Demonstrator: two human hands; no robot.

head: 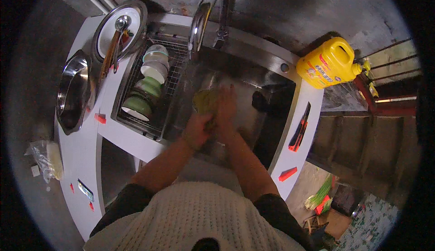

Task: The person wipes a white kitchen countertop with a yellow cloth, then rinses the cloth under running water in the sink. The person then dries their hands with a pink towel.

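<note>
Both of my hands are down inside a stainless steel sink (244,115). My left hand (197,130) is closed around a yellow-green cloth (205,101), whose bulk shows beyond the fingers. Right beside it, my right hand (227,106) is stretched out with the fingers extended, close against the cloth's right side. Dim light and blur hide whether the right hand touches it. A curved chrome faucet (198,30) arches over the sink's far left part. The round dark drain (259,101) shows to the right of my hands.
Left of the basin, a wire dish rack (173,61) holds several bowls (137,106). Beyond are a metal basin (73,91) and a white dish with utensils (119,30). A yellow jug (328,64), a utility knife (299,128) and a red piece (288,174) lie along the right counter.
</note>
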